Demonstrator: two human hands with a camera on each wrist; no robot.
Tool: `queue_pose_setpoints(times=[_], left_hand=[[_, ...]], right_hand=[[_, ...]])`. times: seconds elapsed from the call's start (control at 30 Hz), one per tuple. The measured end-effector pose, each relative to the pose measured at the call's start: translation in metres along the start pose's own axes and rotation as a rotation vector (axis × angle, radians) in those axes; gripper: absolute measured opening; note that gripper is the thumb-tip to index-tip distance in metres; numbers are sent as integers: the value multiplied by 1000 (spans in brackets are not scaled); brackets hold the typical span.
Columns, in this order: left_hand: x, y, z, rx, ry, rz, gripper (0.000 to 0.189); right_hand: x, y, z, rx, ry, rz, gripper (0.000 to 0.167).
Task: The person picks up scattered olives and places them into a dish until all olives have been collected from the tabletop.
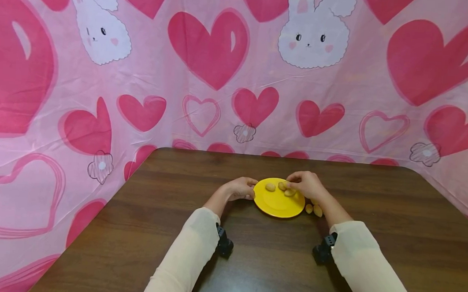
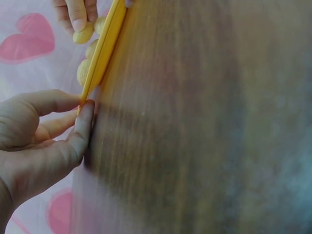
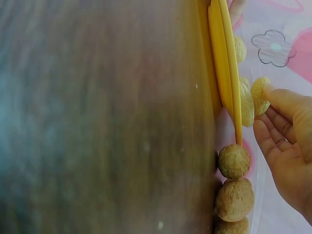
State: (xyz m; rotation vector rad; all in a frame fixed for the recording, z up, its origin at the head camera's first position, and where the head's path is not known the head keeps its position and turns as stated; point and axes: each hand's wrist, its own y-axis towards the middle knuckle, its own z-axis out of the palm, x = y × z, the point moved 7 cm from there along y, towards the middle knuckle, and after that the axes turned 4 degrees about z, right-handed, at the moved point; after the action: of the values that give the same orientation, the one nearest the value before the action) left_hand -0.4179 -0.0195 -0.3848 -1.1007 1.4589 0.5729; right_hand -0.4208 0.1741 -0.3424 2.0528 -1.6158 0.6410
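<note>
A yellow plate [image 1: 278, 208] lies on the table in the head view. My left hand [image 1: 241, 188] pinches its left rim, thumb on one face and fingers on the other in the left wrist view. Over the plate's far right part, my right hand [image 1: 308, 185] holds a walnut [image 3: 261, 95] between thumb and fingertips. That walnut is close above another walnut [image 3: 246, 103] on the plate. Further left on the plate sits a walnut [image 1: 270, 187], with one more [image 1: 281, 186] beside the right fingertips.
Several loose walnuts [image 3: 235, 199] lie in a row on the table just right of the plate, below the right wrist. The brown wooden table [image 1: 175, 196] reaches back to a pink cloth [image 1: 202, 140] with hearts and rabbits. A black wrist camera [image 1: 224, 242] sits at the left cuff.
</note>
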Motion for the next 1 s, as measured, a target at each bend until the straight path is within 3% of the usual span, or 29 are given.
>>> queue_pose_setpoints(times=[1.0], left_hand=[[-1,-2,0,7,-13,1,64]], right_hand=[[16,3,20,99,26,27,23]])
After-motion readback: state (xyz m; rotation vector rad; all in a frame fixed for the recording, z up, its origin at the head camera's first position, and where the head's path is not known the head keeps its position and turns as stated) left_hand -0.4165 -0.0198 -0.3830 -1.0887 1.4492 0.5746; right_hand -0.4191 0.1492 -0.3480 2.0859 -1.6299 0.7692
